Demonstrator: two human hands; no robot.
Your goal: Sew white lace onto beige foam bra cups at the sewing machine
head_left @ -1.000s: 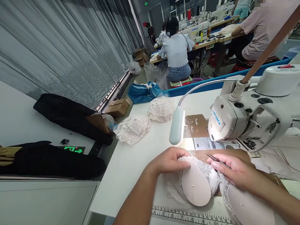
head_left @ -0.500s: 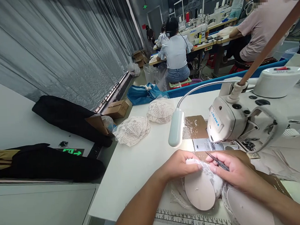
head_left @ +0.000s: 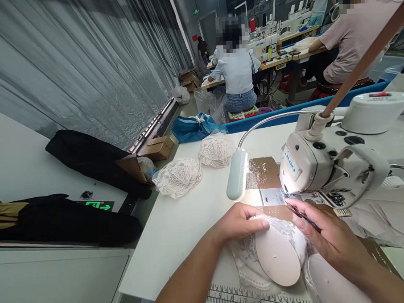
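Note:
My left hand (head_left: 243, 221) is closed on the edge of a white lace piece (head_left: 248, 252), thumb on top. A smooth pale oval cup pad (head_left: 278, 257) shows on this piece, facing up. In my right hand (head_left: 321, 229) are dark thread snips (head_left: 305, 218), slim and pointed, their tip near the sewing machine's metal plate (head_left: 272, 196). My right hand is just right of the lace, and whether it touches it is hard to tell. A second pale cup pad (head_left: 335, 279) lies under my right forearm.
The sewing machine head (head_left: 306, 165) stands at right, with a lamp (head_left: 237, 174) on a bent neck beside it. Two lace bundles (head_left: 178, 177) lie at the table's far left. A printed ruler (head_left: 248, 297) runs along the front edge. Other people sit at machines beyond.
My right hand has moved slightly right with the thread snips, away from the lace. The lace piece and its cup pad have shifted right and spread out more, still held by my left hand.

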